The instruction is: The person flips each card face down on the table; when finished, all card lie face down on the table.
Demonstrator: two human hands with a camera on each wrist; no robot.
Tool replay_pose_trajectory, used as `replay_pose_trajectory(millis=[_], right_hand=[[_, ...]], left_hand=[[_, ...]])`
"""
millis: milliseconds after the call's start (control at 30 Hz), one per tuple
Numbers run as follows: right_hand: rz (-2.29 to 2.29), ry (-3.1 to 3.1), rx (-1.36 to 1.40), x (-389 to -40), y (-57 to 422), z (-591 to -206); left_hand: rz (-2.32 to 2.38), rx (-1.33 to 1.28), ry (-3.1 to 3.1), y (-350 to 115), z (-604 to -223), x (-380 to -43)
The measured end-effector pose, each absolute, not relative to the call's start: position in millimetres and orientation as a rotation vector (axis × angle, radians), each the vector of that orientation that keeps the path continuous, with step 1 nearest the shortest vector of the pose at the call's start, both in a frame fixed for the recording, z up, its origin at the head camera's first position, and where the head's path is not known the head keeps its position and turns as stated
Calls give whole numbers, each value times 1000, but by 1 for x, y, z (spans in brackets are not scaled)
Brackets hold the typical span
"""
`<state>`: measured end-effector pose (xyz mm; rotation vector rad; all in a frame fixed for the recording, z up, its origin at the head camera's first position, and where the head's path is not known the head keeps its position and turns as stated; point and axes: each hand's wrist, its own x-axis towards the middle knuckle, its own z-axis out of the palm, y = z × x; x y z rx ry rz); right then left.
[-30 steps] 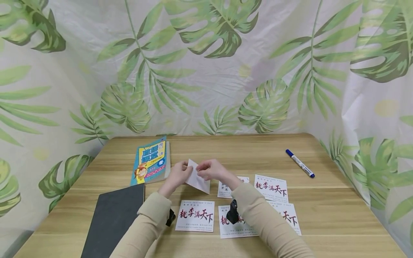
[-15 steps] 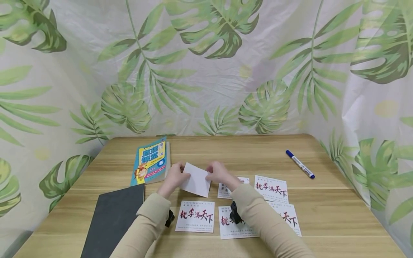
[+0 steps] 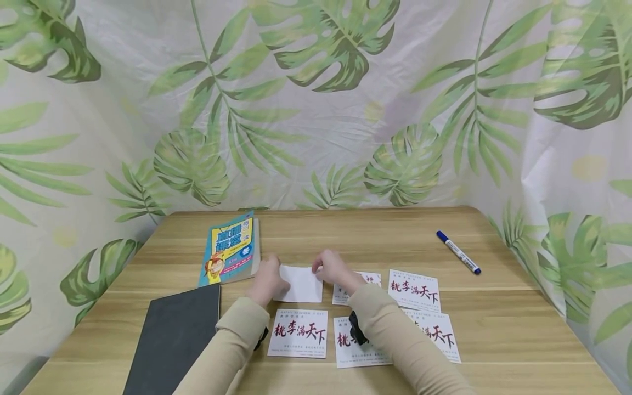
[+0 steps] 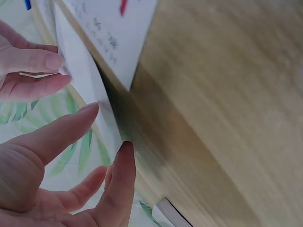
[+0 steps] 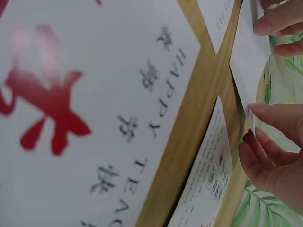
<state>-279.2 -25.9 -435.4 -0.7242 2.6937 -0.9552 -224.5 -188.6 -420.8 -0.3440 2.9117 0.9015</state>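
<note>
Between both hands is a white card [image 3: 302,285], its blank side facing up and its near edge low over the table. My left hand [image 3: 269,278] pinches the card's left side; in the left wrist view the thumb lies over the white sheet [image 4: 87,71] and a finger meets its edge. At the far right corner, the thumb and fingers of my right hand [image 3: 333,267] pinch it, as the right wrist view also shows. Just in front lies a printed card [image 3: 298,333] with red characters. Another printed card [image 3: 365,281] is partly covered by the right hand.
More printed cards [image 3: 415,289] lie to the right, some under the right forearm. A blue-capped marker [image 3: 458,252] rests at the back right. On the left are a blue and yellow book [image 3: 231,249] and a black board [image 3: 173,340]. A leaf-patterned curtain surrounds the wooden table [image 3: 503,334].
The white card, held up at a tilt a second ago, has come down flatter toward the table. The right hand has moved from the card's middle to its right corner.
</note>
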Motion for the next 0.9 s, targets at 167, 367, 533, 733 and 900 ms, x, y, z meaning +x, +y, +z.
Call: replay_pose_trajectory(millis=[167,367,533,733,900], right_hand=[[-884,2699,-767,-279,-27,-437],[-794,2697,-775,-279,-28,-436],[-765,2645,-788,-278,-26,-432],[-855,2612,-903,-280,-20,-433],[-1122,2495,-907,-285,-9,-432]], left_hand=[[818,-300,2915,-185,-421,-225],[857,-281,2858,-184,-421,-226],[905,-291,2830,-187,-423,-227],[987,-188,2823,-194,-422,-228],[1208,-69,2779,-193,-414,-229]])
